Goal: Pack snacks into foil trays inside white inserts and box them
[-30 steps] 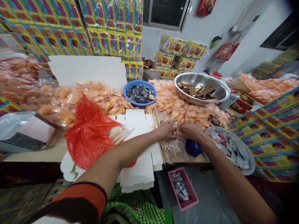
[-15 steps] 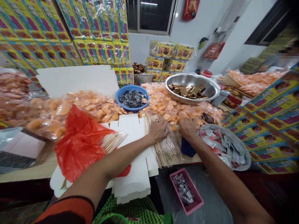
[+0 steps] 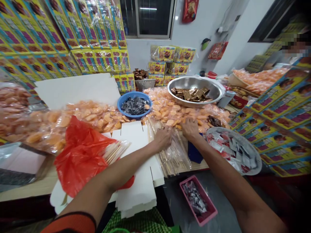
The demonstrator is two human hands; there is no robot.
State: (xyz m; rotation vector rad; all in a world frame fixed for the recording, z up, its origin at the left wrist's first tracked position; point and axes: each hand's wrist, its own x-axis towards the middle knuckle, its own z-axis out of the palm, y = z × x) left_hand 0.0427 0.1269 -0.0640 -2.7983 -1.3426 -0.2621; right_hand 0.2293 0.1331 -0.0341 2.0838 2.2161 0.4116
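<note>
My left hand [image 3: 163, 137] is over the upper part of the clear-wrapped wooden sticks [image 3: 171, 158], its fingers curled down. What those fingers close on is hidden. To its right, my right hand [image 3: 190, 128] is at the near edge of the orange pieces in clear wrappers [image 3: 167, 110], fingers bent downward; anything in them is too small to make out. A dark blue object [image 3: 195, 152] lies under my right wrist. Flat white cartons [image 3: 136, 161] are stacked beneath my left forearm, beside a red plastic bag [image 3: 82, 155] and another bundle of sticks [image 3: 116, 151].
Behind stand a blue basin [image 3: 148, 111] of dark packets and a steel bowl [image 3: 220, 91] of brown packets. A pale basket [image 3: 258, 165] with sachets is at right, a pink bin [image 3: 211, 215] below. Yellow boxes [image 3: 99, 61] rise at left. Another person [image 3: 296, 45] is far right.
The camera view has shifted slightly. Both hands stay near the same spots, with my right hand a little closer to my left and its fingers reaching in among the orange pieces.
</note>
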